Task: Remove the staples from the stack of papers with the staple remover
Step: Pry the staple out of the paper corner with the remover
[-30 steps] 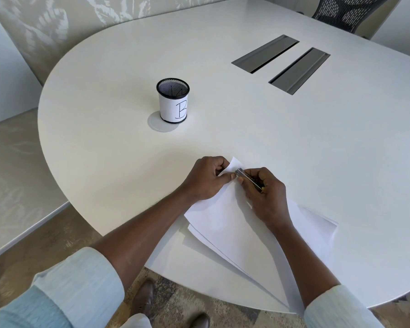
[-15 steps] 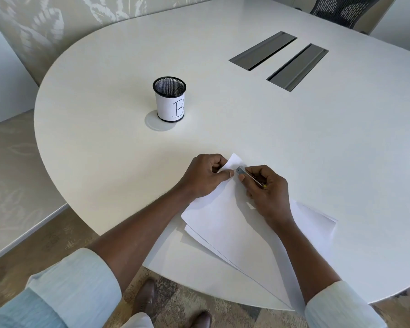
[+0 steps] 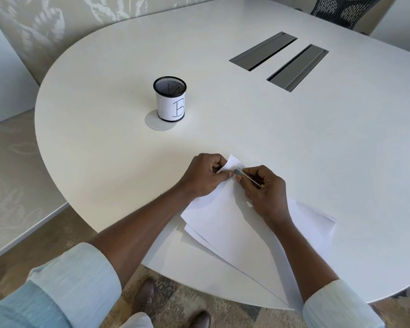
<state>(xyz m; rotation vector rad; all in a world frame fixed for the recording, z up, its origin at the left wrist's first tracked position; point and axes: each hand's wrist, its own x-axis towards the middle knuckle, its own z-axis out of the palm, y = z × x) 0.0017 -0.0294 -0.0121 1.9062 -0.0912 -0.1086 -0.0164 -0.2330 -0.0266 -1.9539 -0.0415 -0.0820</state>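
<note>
A stack of white papers (image 3: 225, 223) lies fanned near the table's front edge, its far corner pointing away from me. My left hand (image 3: 205, 176) pinches that far corner between thumb and fingers. My right hand (image 3: 265, 190) is closed around a slim metal staple remover (image 3: 243, 174), whose tip rests on the paper corner right beside my left thumb. The staple itself is too small to make out.
A black mesh pen cup (image 3: 170, 98) with a white label marked "B" stands farther back on the left. Two grey cable hatches (image 3: 279, 60) are set into the white table (image 3: 341, 150). A mesh chair (image 3: 341, 10) stands at the far right.
Both hands hold the same grip on the paper corner and the tool. Only the camera view has shifted slightly.
</note>
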